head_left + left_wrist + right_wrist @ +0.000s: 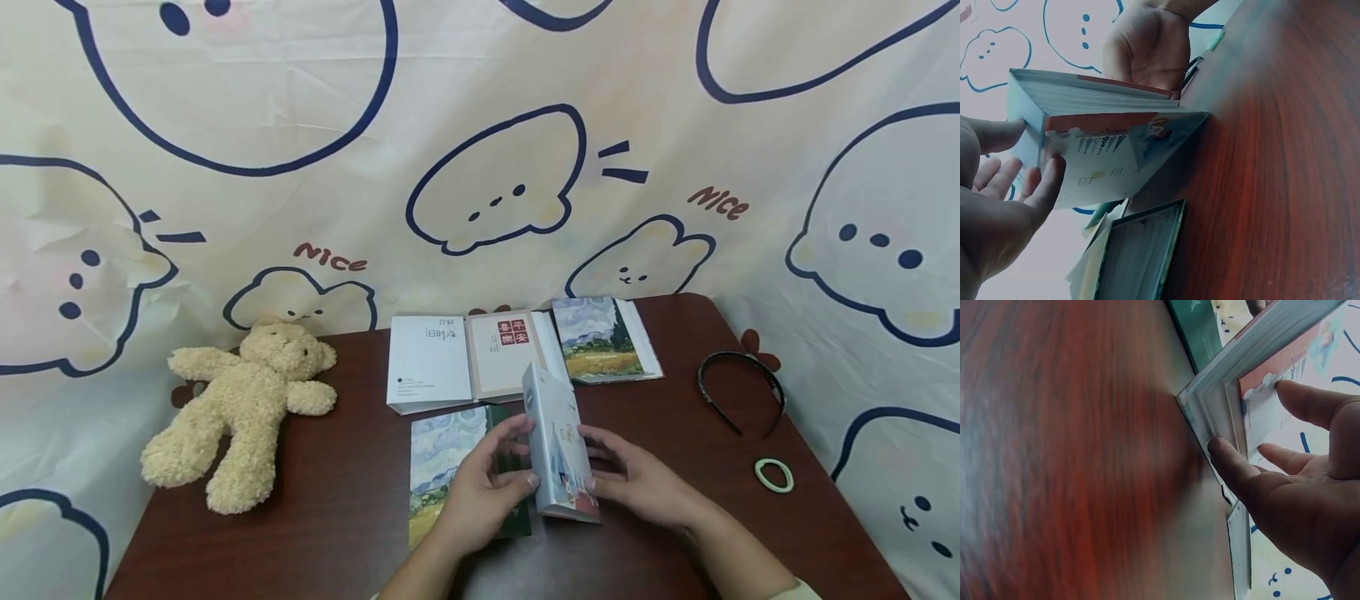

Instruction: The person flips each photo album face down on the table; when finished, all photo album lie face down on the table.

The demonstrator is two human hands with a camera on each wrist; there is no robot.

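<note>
A thick white book with a coloured picture on its cover stands tilted on the table between my hands, spine to the left. My left hand holds it at the spine side, with the thumb on the spine and the other fingertips against a cover. From the other side my right hand grips the book by its opening edge. The right wrist view shows one fingertip at the pages and the thumb on the cover. Under my left hand lies a landscape-covered book with a dark green spine side.
Behind my hands lie a white book, a beige book with red characters, and another landscape-covered book. A teddy bear lies at left. A black headband and a pale green ring lie at right.
</note>
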